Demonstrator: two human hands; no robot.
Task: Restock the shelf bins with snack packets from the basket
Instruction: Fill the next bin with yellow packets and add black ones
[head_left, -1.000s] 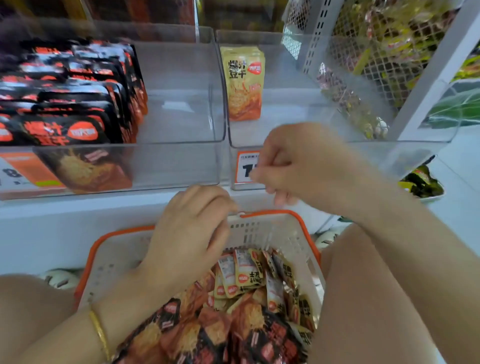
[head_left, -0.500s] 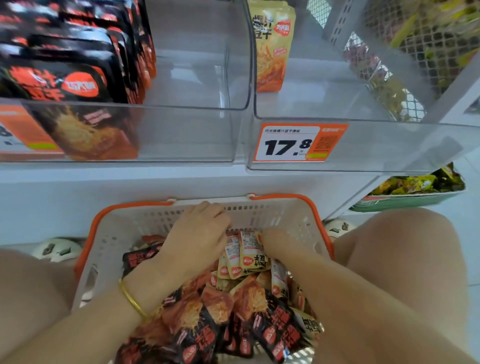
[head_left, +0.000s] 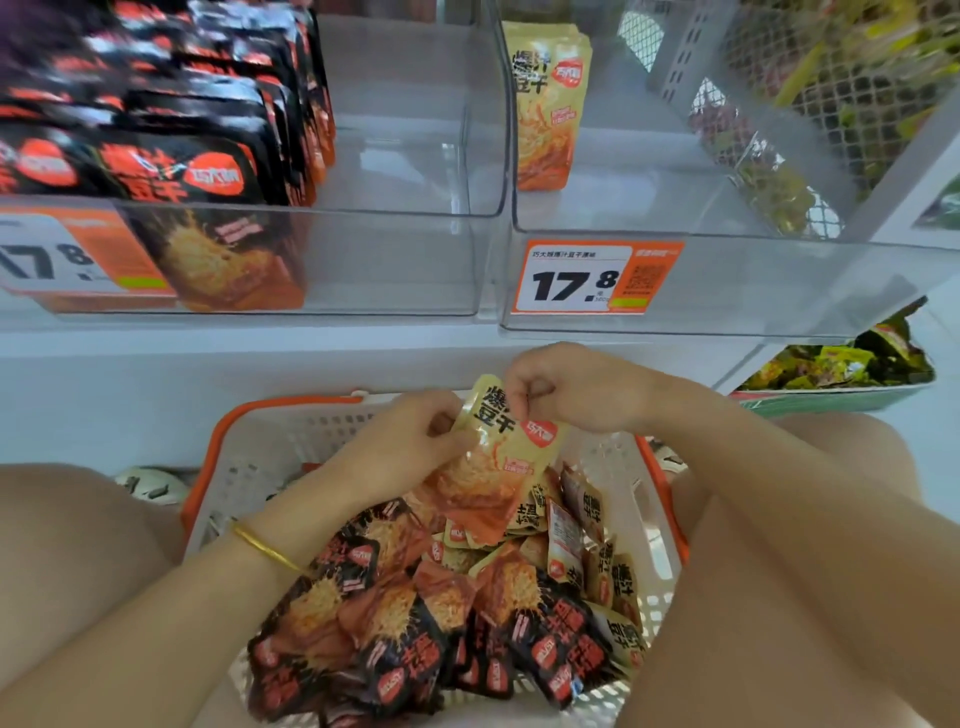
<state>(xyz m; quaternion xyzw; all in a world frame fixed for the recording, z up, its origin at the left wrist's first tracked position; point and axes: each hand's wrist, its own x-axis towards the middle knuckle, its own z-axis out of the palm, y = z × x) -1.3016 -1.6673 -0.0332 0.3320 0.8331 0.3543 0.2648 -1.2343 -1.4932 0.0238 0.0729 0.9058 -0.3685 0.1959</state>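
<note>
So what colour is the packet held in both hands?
The packet is pale yellow on top, orange below, with black lettering and a red logo; head view.

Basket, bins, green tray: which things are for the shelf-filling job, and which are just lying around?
For the job:
- yellow packet, pinched by left hand and right hand
- basket of packets
- right bin, holding one matching packet
- left bin with black packets

Just lying about:
- green tray
- mesh panel

White shelf (head_left: 156, 364), left clear bin (head_left: 389, 260) and right clear bin (head_left: 779, 291) side by side on it
</note>
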